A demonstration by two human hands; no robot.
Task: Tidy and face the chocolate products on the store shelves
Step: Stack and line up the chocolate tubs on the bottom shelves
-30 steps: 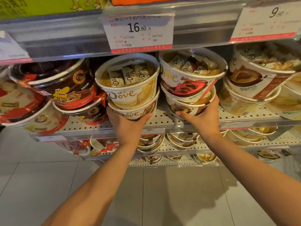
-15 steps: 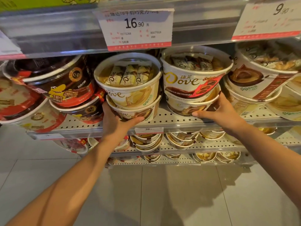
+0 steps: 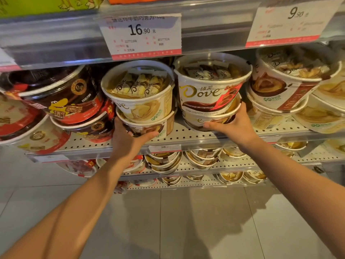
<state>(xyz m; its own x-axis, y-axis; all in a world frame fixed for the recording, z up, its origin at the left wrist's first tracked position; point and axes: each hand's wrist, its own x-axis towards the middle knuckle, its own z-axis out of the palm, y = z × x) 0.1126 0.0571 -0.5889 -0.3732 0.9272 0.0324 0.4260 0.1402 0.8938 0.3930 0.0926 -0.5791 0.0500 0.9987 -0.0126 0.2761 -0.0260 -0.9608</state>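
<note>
Both forearms reach up to the perforated shelf (image 3: 186,136). The left hand (image 3: 128,140) grips the lower cream tub (image 3: 149,128) of the left stack, thumb across its front and fingers round its left side. The upper cream tub (image 3: 139,91) on it tilts forward, wrapped Dove pieces showing through its clear lid. The right hand (image 3: 234,126) grasps the lower tub (image 3: 209,119) of the right stack, fingers curled round its right side; this tub's label is mostly hidden. The Dove tub (image 3: 210,85) with the logo facing out sits on top, apparently holding wrapped pieces too.
</note>
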